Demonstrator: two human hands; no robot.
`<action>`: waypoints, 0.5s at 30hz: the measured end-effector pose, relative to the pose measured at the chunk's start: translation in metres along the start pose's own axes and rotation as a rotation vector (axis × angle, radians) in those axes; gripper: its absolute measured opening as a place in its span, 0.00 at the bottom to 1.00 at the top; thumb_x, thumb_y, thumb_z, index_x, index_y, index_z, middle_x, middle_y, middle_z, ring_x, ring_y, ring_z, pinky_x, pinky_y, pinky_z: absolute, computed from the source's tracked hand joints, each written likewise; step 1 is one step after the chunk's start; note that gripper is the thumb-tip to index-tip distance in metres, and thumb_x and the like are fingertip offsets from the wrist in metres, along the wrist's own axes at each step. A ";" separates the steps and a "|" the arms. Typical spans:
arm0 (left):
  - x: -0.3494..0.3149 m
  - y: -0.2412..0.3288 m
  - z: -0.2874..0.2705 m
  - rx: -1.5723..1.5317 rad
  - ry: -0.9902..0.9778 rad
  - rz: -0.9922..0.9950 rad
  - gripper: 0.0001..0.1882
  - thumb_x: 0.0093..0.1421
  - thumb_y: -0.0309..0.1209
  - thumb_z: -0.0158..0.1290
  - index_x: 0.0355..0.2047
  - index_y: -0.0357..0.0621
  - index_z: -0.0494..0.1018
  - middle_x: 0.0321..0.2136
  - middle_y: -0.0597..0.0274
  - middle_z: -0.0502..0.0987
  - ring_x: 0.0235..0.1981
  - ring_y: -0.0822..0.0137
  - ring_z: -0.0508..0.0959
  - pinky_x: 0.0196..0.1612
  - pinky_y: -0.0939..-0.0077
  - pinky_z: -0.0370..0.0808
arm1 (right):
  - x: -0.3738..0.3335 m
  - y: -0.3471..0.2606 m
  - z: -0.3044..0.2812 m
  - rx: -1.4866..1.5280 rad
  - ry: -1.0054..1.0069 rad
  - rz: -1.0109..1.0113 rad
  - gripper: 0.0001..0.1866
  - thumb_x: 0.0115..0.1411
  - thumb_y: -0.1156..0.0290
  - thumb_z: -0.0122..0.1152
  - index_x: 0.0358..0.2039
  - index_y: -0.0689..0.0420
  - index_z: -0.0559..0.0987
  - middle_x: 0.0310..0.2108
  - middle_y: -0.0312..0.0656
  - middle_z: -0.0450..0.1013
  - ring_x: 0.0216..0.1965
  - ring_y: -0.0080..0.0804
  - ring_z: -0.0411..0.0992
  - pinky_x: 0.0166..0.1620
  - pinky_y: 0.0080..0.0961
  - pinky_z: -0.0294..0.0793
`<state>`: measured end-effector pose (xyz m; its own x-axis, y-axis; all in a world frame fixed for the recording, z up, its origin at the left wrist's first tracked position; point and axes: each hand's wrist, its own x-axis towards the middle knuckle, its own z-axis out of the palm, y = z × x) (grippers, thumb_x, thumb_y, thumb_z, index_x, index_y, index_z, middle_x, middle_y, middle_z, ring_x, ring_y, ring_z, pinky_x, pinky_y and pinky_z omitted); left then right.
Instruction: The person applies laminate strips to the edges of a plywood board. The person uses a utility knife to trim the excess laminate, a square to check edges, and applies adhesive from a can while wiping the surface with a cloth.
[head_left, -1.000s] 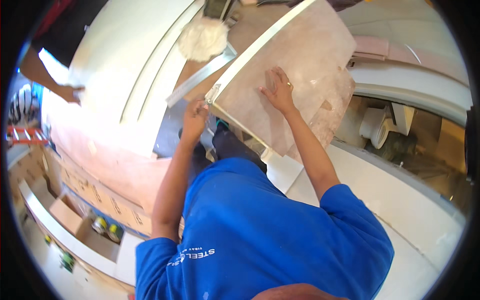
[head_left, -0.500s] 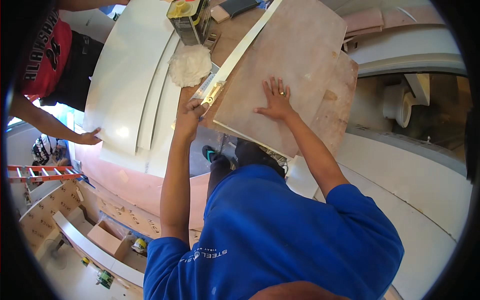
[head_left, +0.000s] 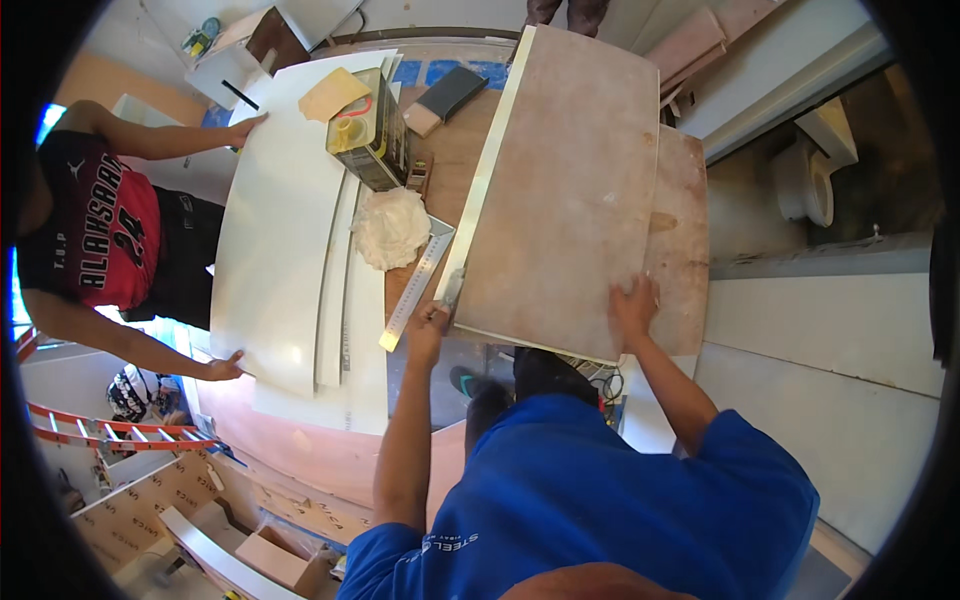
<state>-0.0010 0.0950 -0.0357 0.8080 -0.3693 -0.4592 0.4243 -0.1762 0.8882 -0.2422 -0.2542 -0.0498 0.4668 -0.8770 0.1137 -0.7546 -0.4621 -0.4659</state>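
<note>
In front of me lies a brownish flat board (head_left: 565, 190) with a pale strip (head_left: 488, 165) along its left edge. My left hand (head_left: 430, 322) is closed round a small shiny metal tool (head_left: 453, 288) at the near end of that strip; its exact kind is not clear. My right hand (head_left: 634, 305) rests with fingers apart on the near right edge of the board, over the larger wooden sheet (head_left: 680, 210) below. A metal try square (head_left: 415, 290) lies left of the strip, beside a crumpled cream cloth (head_left: 390, 228).
A can (head_left: 375, 150) carries a tan sheet (head_left: 334, 94); a dark block (head_left: 452, 95) lies beyond. At left a co-worker (head_left: 120, 230) has both hands on stacked white sheets (head_left: 275, 230). An orange ladder (head_left: 120, 432) stands lower left, a toilet (head_left: 805, 190) far right.
My right hand has moved from the middle of the board to its near right edge. My left hand still grips the metal tool. The co-worker's second hand now shows on the white sheets. The view has shifted.
</note>
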 end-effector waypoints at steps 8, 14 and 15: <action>-0.012 -0.021 0.005 0.082 -0.048 0.140 0.08 0.65 0.32 0.57 0.34 0.39 0.79 0.25 0.71 0.74 0.27 0.78 0.70 0.32 0.78 0.66 | -0.149 0.061 0.009 0.926 -0.392 1.082 0.18 0.63 0.53 0.71 0.35 0.52 0.75 0.36 0.41 0.74 0.38 0.31 0.72 0.38 0.32 0.73; -0.012 -0.011 0.014 0.296 0.018 0.182 0.10 0.63 0.32 0.57 0.37 0.38 0.81 0.23 0.68 0.75 0.24 0.75 0.73 0.27 0.76 0.69 | -0.149 0.031 0.030 1.310 -0.118 1.169 0.18 0.61 0.58 0.74 0.44 0.51 0.78 0.35 0.36 0.74 0.35 0.29 0.73 0.40 0.27 0.77; -0.015 -0.008 0.011 0.258 0.030 0.162 0.09 0.63 0.32 0.57 0.36 0.39 0.81 0.23 0.68 0.75 0.23 0.75 0.73 0.27 0.75 0.69 | -0.150 0.038 0.034 1.316 -0.132 1.162 0.19 0.61 0.59 0.75 0.46 0.51 0.78 0.36 0.35 0.74 0.36 0.29 0.73 0.42 0.29 0.78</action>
<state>-0.0203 0.0922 -0.0359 0.8703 -0.3847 -0.3076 0.1740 -0.3440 0.9227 -0.3252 -0.1357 -0.1141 0.0871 -0.5989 -0.7961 0.1151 0.7998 -0.5891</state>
